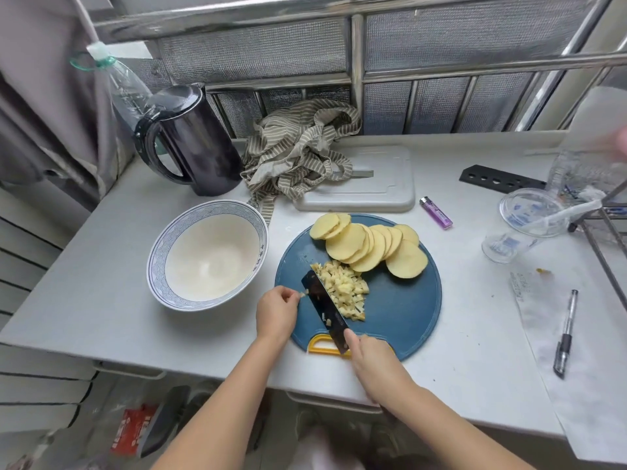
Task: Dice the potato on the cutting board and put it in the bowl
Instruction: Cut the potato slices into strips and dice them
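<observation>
A round blue cutting board [400,310] lies on the white table. Fanned yellow potato slices [369,244] cover its far part, and a pile of diced potato [346,290] sits near its middle. My right hand [373,364] grips the handle of a dark knife [324,305], whose blade lies tilted against the left side of the dice. My left hand [276,312] pinches a small potato bit at the blade's left side. An empty white bowl [159,256] with a blue patterned rim stands left of the board.
A black kettle [193,140] and a striped cloth [298,157] stand behind the bowl, with a white board [383,188] beside them. A purple lighter [436,213], plastic cups [526,218], a pen [566,334] and a paper sheet lie to the right.
</observation>
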